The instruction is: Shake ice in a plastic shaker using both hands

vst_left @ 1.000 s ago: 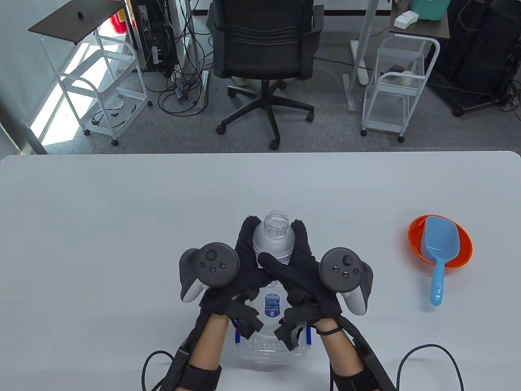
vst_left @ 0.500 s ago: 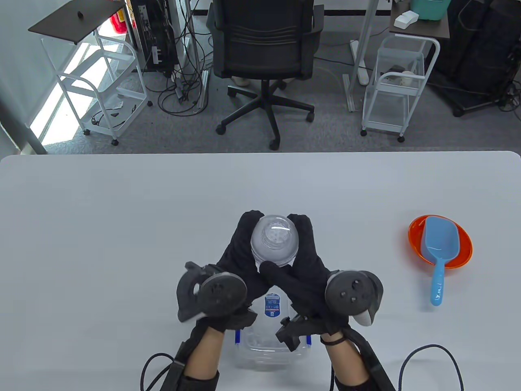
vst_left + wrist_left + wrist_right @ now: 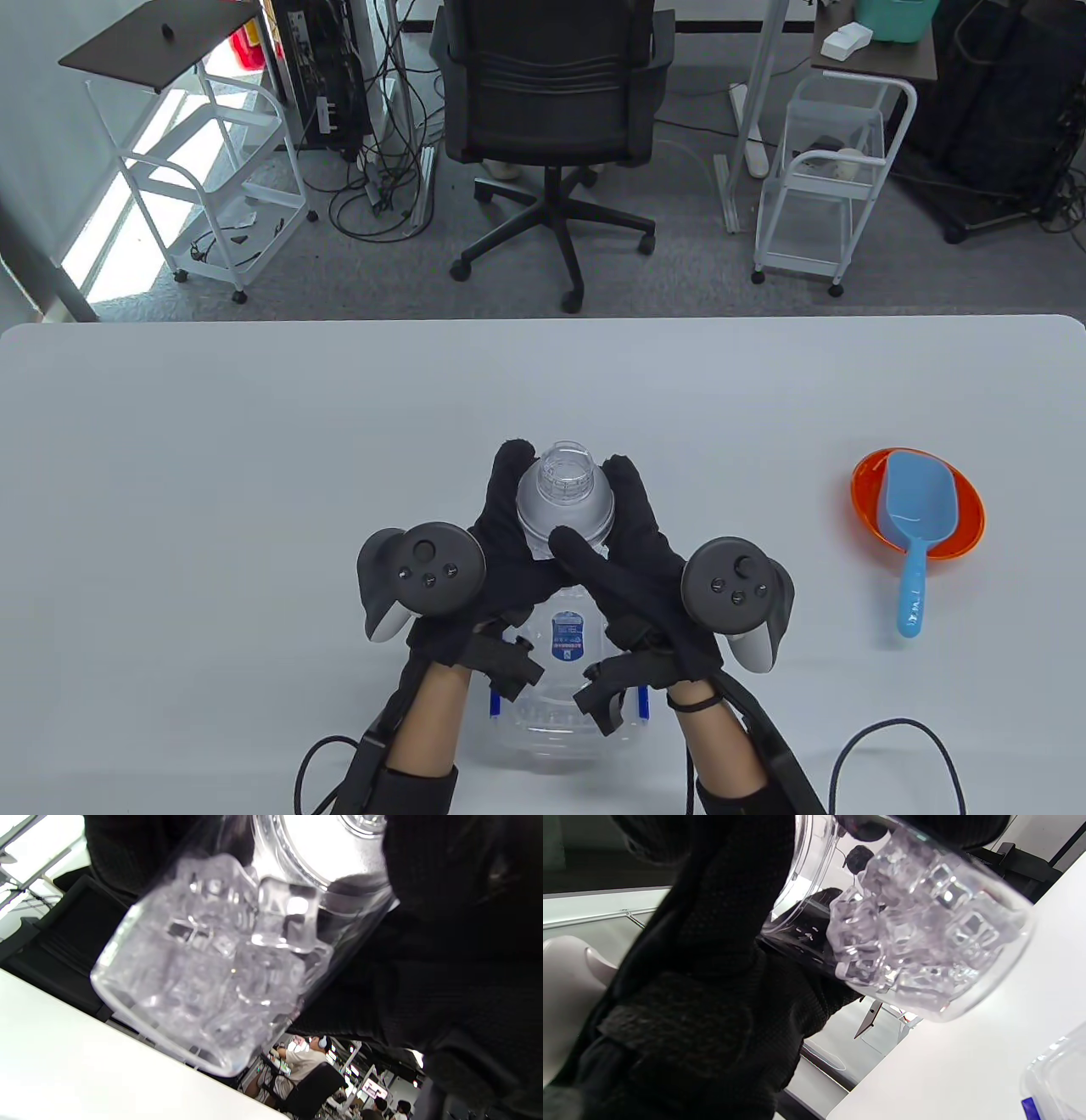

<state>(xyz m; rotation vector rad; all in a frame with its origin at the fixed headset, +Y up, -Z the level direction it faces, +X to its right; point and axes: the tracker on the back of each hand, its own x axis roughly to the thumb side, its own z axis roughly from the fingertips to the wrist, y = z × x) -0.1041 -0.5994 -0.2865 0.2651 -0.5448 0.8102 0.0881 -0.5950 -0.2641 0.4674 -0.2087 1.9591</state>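
Since half a second ago we have tipped the plastic shaker (image 3: pixel 563 501) back, open neck up, above the table; left hand (image 3: pixel 501 543) and right hand (image 3: pixel 636 560) clamp it, so shake short to keep the ice cubes (image 3: pixel 220 955) in.

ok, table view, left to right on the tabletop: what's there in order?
left hand → shaker → right hand → orange bowl with the blue scoop in it. The clear box below the hands overlaps them, so it is left out.
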